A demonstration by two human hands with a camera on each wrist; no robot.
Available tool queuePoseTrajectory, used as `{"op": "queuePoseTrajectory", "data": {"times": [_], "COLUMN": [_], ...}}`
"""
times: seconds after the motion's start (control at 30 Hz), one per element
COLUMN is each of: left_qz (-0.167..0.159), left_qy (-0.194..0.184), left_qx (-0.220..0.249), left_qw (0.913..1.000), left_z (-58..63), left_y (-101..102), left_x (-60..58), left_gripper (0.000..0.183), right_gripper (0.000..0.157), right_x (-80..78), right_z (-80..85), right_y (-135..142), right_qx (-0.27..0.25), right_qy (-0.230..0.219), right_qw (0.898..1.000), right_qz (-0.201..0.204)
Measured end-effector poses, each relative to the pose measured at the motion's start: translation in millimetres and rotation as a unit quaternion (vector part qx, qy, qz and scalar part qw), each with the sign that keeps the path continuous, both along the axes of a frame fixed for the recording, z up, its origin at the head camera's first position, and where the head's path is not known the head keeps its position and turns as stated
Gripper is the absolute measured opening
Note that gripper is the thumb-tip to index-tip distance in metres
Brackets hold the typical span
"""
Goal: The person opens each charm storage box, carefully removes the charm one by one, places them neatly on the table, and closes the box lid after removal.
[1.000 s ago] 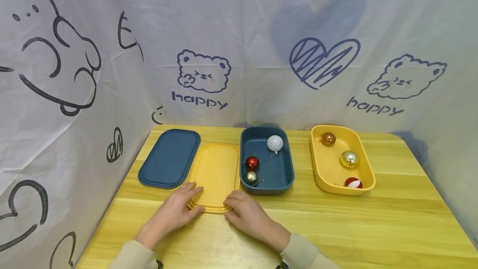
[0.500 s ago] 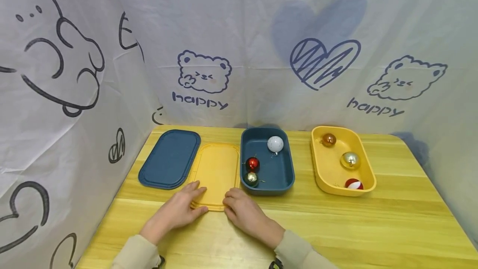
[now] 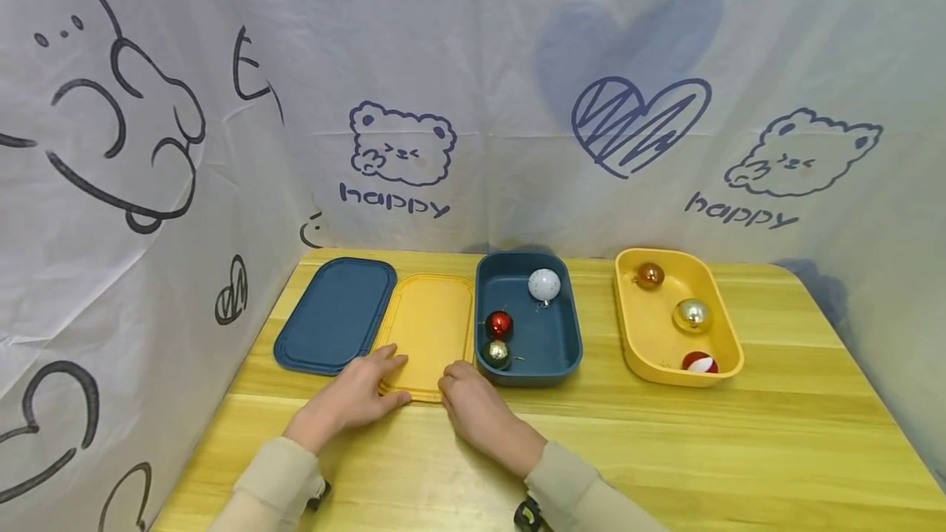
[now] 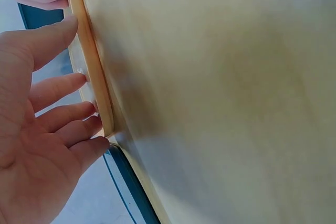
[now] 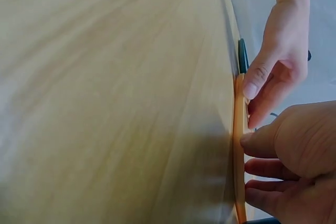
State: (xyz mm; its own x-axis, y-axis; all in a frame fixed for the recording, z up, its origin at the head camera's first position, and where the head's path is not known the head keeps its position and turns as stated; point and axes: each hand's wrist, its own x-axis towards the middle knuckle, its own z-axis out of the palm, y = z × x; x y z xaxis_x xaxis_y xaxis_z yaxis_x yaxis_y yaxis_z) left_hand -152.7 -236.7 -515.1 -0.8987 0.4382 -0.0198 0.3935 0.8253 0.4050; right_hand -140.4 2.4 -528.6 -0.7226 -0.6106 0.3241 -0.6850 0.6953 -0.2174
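Note:
A yellow lid (image 3: 427,327) lies flat on the table between a blue lid (image 3: 336,314) and a blue box (image 3: 543,343). At its near left corner rests my left hand (image 3: 356,391), thumb on the front edge and fingers extended over the left side. My right hand (image 3: 476,409) touches the near right corner with its fingertips. In the left wrist view the fingertips of the left hand (image 4: 47,114) meet the lid's rim (image 4: 90,51). The right wrist view has the right hand (image 5: 299,156) with thumb and fingertips against the lid's edge (image 5: 239,156).
Inside the blue box sit a white ball (image 3: 544,284), a red ball (image 3: 498,324) and a green-gold ball (image 3: 497,353). Further right stands a yellow box (image 3: 628,335) holding several ornament balls. A printed cloth (image 3: 517,212) hangs behind the wooden table (image 3: 665,450).
The yellow lid has slid a little away from me, toward the back of the table. Both hands have moved forward along with it. The boxes and the blue lid stay put.

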Motion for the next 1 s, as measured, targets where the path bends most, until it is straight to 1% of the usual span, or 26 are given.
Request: {"op": "queuePoseTrajectory", "data": {"times": [0.13,0.23,0.57,0.87,1.0], "left_qz": [0.002,0.002,0.008,0.017,0.015], "left_qy": [-0.002,-0.002,-0.014,-0.031,-0.031], "left_qx": [-0.002,-0.002,-0.018,-0.018,-0.021], "left_qw": [1.0000,1.0000,0.9997,0.9992,0.9992], "left_z": [0.6,0.8,2.2,3.4,3.2], "left_y": [0,0,5,5,6], "left_x": [-4.5,-6.9,-12.5,-18.6,-21.5], "left_gripper": [0.062,0.062,0.064,0.064,0.064], "right_gripper": [0.008,0.008,0.018,0.023,0.023], "right_x": [-3.8,-5.4,-8.3,-9.6,-9.8], "right_z": [-3.2,-3.8,-2.1,-0.8,-1.1], "right_y": [-3,-4,-5,-8,-9], "right_qx": [0.005,0.012,0.035,0.047,0.047], "right_qy": [0.016,0.019,0.013,-0.002,0.000], "right_qw": [1.000,1.000,0.999,0.998,0.998], "right_qz": [-0.005,-0.011,-0.023,-0.039,-0.044]}}
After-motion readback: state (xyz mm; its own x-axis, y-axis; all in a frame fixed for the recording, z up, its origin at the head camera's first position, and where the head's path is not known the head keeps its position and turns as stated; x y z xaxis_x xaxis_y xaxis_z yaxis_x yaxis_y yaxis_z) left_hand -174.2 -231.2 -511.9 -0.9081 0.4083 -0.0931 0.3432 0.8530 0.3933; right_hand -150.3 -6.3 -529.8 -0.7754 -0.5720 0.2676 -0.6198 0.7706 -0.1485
